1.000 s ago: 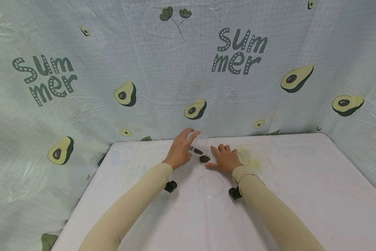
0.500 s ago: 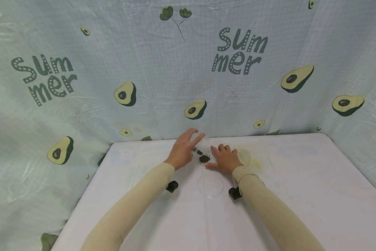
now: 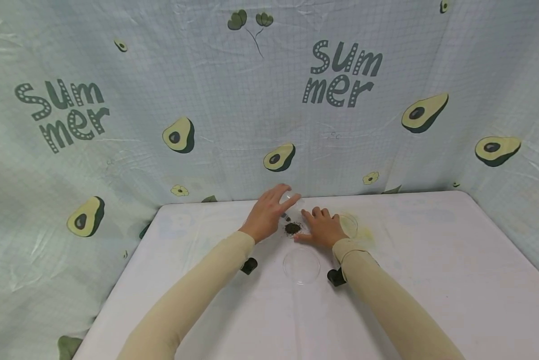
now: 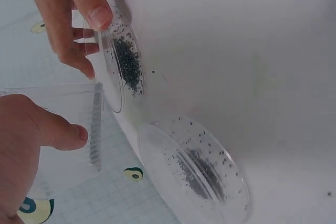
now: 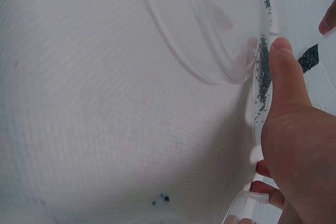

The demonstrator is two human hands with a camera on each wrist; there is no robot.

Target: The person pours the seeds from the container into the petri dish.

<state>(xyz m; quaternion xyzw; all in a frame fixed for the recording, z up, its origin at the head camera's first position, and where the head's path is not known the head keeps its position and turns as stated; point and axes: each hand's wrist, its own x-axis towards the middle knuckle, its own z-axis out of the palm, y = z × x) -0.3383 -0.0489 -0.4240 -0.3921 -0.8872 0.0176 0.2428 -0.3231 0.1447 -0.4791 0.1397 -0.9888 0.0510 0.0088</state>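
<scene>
Hands, 2. Left hand [image 3: 264, 216], frame centre, pinches one transparent cup [image 4: 73, 100] between thumb and fingers; the cup is tilted, with a dark band of grains [image 4: 96, 129] inside along its edge. Right hand [image 3: 322, 228], just right of centre: fingers spread, thumb and forefinger at the rim of a grain dish [image 4: 126, 59]; cannot tell how firmly they press.

Dishes, 4, all transparent. Two bear dark grains: the one at the right hand, and a second dish [image 4: 194, 174], lower middle of the left wrist view. Third, a front dish [image 3: 301, 266], below centre in the head view; fourth, a side dish [image 3: 349, 226], just right of the right hand.

Stray grains [image 4: 153, 71] on the table [image 3: 386, 290]: 3 seen, left wrist view.
</scene>
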